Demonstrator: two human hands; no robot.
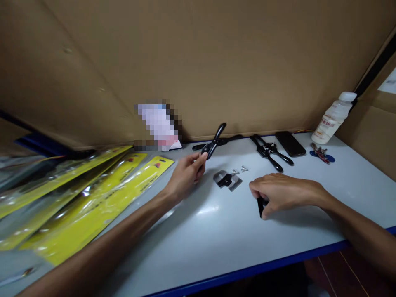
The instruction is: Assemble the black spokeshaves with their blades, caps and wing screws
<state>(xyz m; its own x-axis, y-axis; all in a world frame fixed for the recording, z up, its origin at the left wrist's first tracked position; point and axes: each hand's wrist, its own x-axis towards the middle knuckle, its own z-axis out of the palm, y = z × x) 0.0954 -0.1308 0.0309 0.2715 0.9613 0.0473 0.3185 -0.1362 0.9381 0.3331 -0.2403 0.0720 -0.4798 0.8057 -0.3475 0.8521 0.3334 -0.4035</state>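
My left hand [185,175] holds a black handle-shaped tool part [214,142] lifted off the white table, its free end pointing up and to the right. My right hand [280,193] rests on the table with fingers curled over a small black part [261,205], mostly hidden under the fingers. Between the hands lies a metal plate with a black piece [228,180] on it, and two small silver screws [240,170] lie just beyond it.
Yellow plastic packages [93,202] fan across the left. At the back lie another black handle [222,141], a black assembled tool [270,152], a dark phone [290,143], a white bottle [334,117] and keys [321,153]. Cardboard walls [198,62] enclose the table [216,231].
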